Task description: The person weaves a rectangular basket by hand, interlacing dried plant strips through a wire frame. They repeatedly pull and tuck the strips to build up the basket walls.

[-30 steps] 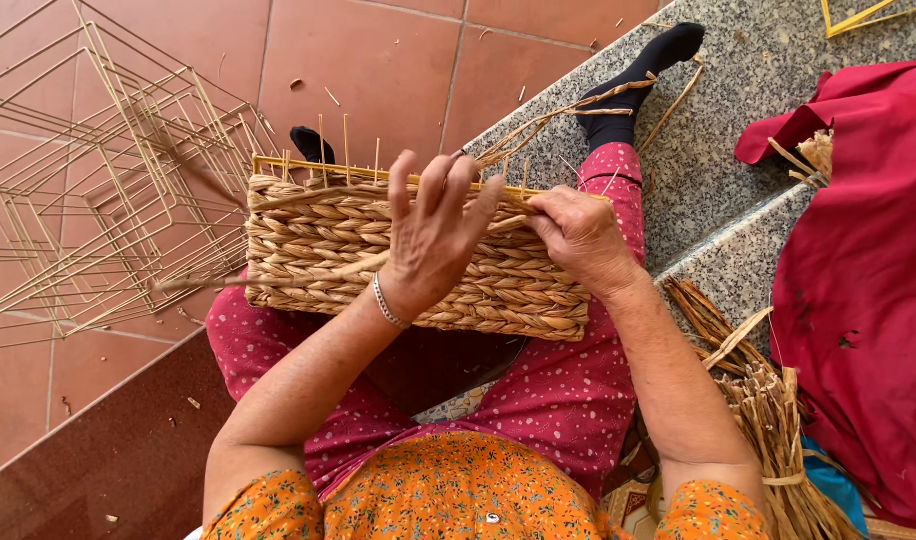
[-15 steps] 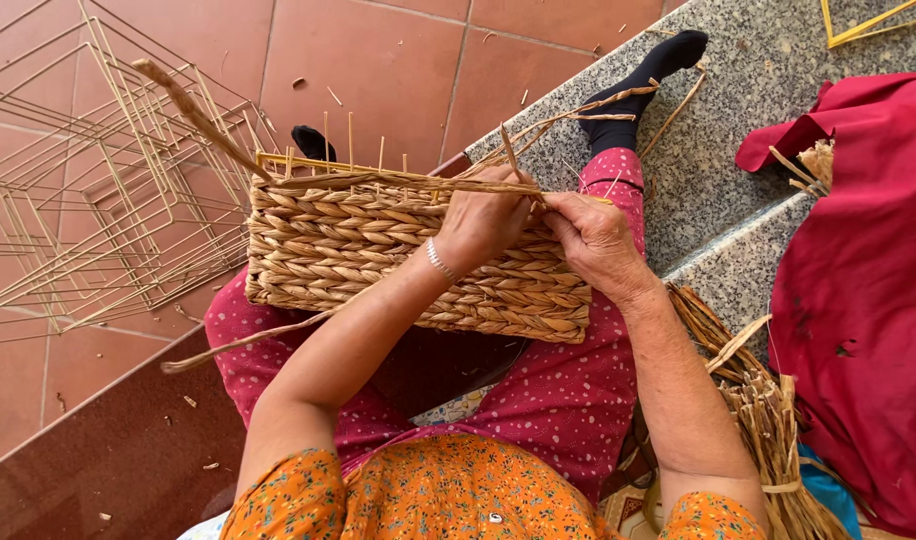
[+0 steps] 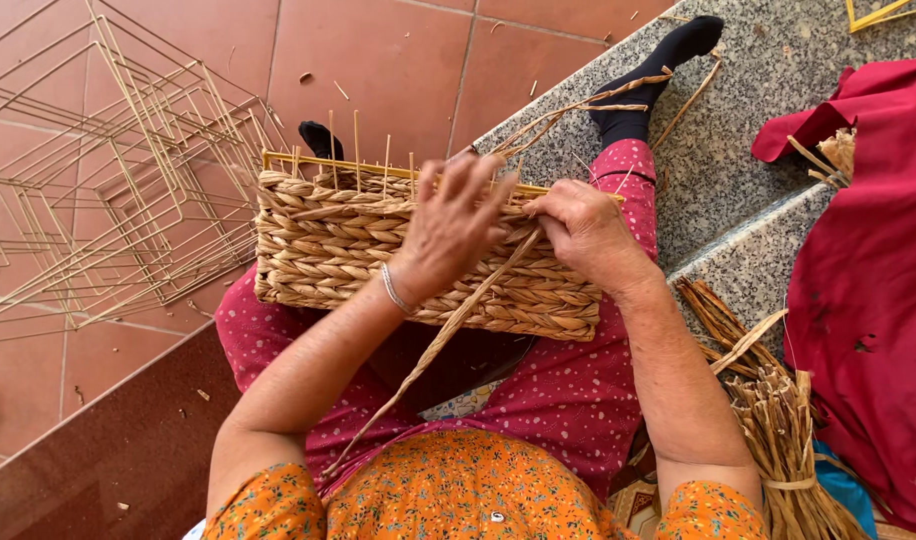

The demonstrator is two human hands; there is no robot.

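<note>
A half-woven straw basket [image 3: 328, 240] on a yellow wire frame lies across my lap. My left hand [image 3: 453, 220] rests flat on the woven wall near its top edge, fingers spread. My right hand [image 3: 583, 235] pinches a twisted straw strand [image 3: 448, 330] at the rim of the basket. The strand runs down diagonally from my right hand over the weave toward my waist. Thin yellow wire uprights [image 3: 356, 150] stick up from the basket's rim.
Stacked yellow wire frames [image 3: 98, 200] lie on the red tile floor at left. A bundle of dry straw [image 3: 778, 420] sits at my right on the granite step [image 3: 738, 190]. A red cloth [image 3: 868, 260] covers the far right.
My left hand came back from the rim and now lies flat on the weave. The long strand that stuck out to the upper left now hangs down toward my waist.
</note>
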